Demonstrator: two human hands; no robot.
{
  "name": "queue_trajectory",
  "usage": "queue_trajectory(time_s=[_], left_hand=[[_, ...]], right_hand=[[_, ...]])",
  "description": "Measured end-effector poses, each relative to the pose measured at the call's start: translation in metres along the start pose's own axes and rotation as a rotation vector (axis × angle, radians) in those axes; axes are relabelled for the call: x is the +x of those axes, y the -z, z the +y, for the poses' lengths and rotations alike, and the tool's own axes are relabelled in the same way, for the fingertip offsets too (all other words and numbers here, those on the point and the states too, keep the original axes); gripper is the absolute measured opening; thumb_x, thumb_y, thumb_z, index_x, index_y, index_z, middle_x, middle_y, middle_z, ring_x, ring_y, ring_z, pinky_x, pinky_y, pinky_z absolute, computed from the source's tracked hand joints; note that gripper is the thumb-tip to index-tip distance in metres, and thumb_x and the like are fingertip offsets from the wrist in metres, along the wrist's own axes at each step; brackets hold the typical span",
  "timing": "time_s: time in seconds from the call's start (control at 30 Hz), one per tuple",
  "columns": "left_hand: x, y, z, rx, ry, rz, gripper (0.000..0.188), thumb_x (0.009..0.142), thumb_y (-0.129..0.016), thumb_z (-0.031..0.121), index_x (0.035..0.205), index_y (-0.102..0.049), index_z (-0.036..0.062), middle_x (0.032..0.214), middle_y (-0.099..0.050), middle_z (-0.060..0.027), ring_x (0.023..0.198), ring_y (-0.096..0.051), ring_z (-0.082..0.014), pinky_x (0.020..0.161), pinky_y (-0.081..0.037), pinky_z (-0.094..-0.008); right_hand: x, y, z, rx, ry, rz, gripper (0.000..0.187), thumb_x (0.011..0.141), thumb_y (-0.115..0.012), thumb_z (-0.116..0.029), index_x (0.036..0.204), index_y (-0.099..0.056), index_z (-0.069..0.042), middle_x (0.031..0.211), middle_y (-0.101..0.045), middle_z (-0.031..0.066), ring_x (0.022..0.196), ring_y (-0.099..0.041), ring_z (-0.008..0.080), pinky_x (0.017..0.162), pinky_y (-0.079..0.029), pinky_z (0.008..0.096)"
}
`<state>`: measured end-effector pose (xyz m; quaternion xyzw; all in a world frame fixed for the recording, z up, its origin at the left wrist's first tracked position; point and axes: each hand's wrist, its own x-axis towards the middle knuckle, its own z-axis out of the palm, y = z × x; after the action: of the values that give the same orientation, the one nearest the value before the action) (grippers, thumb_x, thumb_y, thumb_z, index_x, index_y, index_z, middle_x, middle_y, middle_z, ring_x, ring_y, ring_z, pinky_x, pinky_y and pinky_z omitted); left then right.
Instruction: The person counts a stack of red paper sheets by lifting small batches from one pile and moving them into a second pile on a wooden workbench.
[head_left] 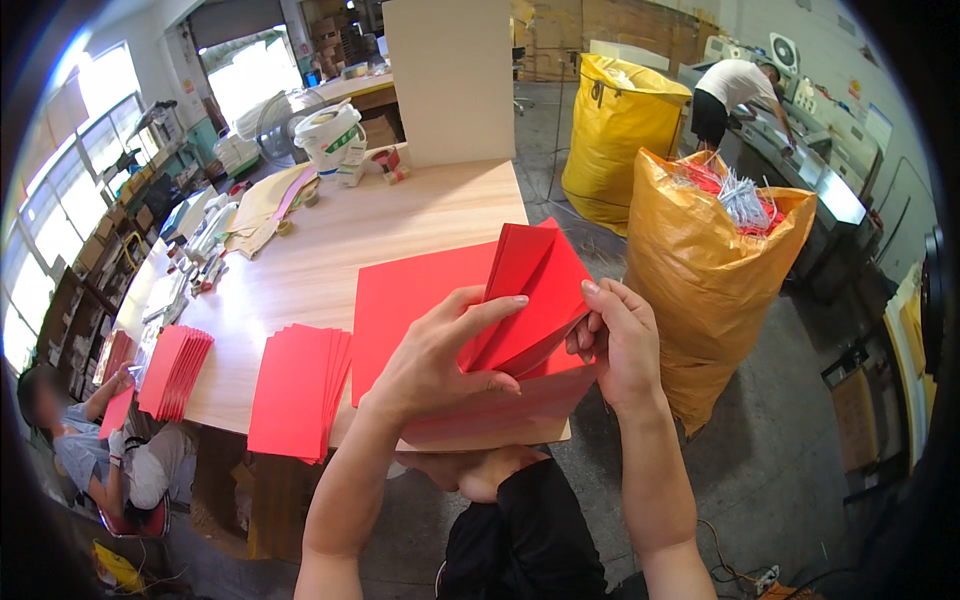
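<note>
My left hand (pixel 440 345) grips a folded piece of red paper (pixel 515 285), with the thumb and fingers spread around its left side. At the paper's right edge, my right hand (pixel 625 330) pinches a corner between thumb and curled fingers. The paper is tilted up over the table's near right corner, and its folds stand partly open. Beneath it lies a large flat red sheet (pixel 395 305), partly covered by my left hand. A fanned stack of red sheets (pixel 290 390) rests left of my left forearm.
Another red stack (pixel 175 375) lies farther left, where a seated person (pixel 85 450) holds red paper. A white bucket (pixel 328 135) and tape rolls stand at the back of the wooden table (pixel 420 210). Orange (pixel 715 280) and yellow sacks (pixel 620 140) stand right; a person (pixel 735 95) bends over equipment behind.
</note>
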<state>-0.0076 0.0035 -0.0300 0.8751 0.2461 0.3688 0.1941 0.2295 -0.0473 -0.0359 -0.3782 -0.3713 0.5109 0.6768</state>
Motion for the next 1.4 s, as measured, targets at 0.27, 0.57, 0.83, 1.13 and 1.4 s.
queue_trajectory(time_s=[0.27, 0.57, 0.83, 1.13, 1.4], left_hand=[[-0.002, 0.003, -0.003, -0.081, 0.06, -0.013, 0.085, 0.071, -0.1, 0.018, 0.149, -0.067, 0.0174, 0.137, -0.068, -0.0152, 0.123, -0.07, -0.0352, 0.103, -0.058, -0.0457], [-0.001, 0.003, -0.007, -0.065, 0.043, -0.067, 0.084, 0.08, -0.095, 0.024, 0.156, -0.061, 0.0255, 0.146, -0.063, -0.0145, 0.125, -0.068, -0.037, 0.105, -0.058, -0.0464], [-0.003, -0.005, -0.001, 0.297, -0.108, -0.152, 0.095, 0.084, -0.088, 0.025, 0.167, -0.042, 0.0119, 0.155, -0.059, -0.0162, 0.128, -0.065, -0.038, 0.107, -0.056, -0.0494], [0.001, -0.01, -0.005, 0.295, -0.001, -0.129, 0.086, 0.093, -0.082, 0.032, 0.166, -0.043, 0.0071, 0.128, -0.073, -0.0151, 0.119, -0.068, -0.0371, 0.102, -0.056, -0.0473], [0.001, -0.01, -0.008, 0.334, -0.057, -0.099, 0.089, 0.093, -0.083, 0.035, 0.167, -0.042, 0.0076, 0.143, -0.069, -0.0133, 0.125, -0.069, -0.0353, 0.107, -0.055, -0.047]], right_hand=[[-0.005, 0.006, 0.003, 0.029, 0.048, -0.019, 0.04, 0.109, -0.067, -0.025, 0.076, -0.051, -0.01, 0.067, -0.056, 0.0009, 0.059, -0.059, 0.0144, 0.053, -0.044, 0.0287], [-0.036, 0.007, 0.017, -1.297, 0.91, -0.253, 0.03, 0.087, -0.078, -0.022, 0.113, -0.07, -0.008, 0.111, -0.068, 0.0124, 0.112, -0.063, 0.0372, 0.106, -0.047, 0.05], [-0.04, 0.012, 0.024, -1.341, 0.737, -0.367, 0.046, 0.085, -0.077, -0.022, 0.129, -0.072, -0.013, 0.134, -0.068, 0.0129, 0.135, -0.057, 0.0371, 0.119, -0.042, 0.051], [-0.039, 0.01, 0.019, -1.272, 0.715, -0.345, 0.037, 0.086, -0.077, -0.015, 0.121, -0.074, -0.005, 0.119, -0.074, 0.0161, 0.123, -0.067, 0.0386, 0.112, -0.05, 0.0491], [-0.039, 0.052, -0.015, -1.391, 0.204, 0.027, 0.04, 0.101, -0.076, -0.035, 0.082, -0.06, -0.003, 0.082, -0.069, 0.0186, 0.078, -0.07, 0.0399, 0.07, -0.053, 0.0503]])
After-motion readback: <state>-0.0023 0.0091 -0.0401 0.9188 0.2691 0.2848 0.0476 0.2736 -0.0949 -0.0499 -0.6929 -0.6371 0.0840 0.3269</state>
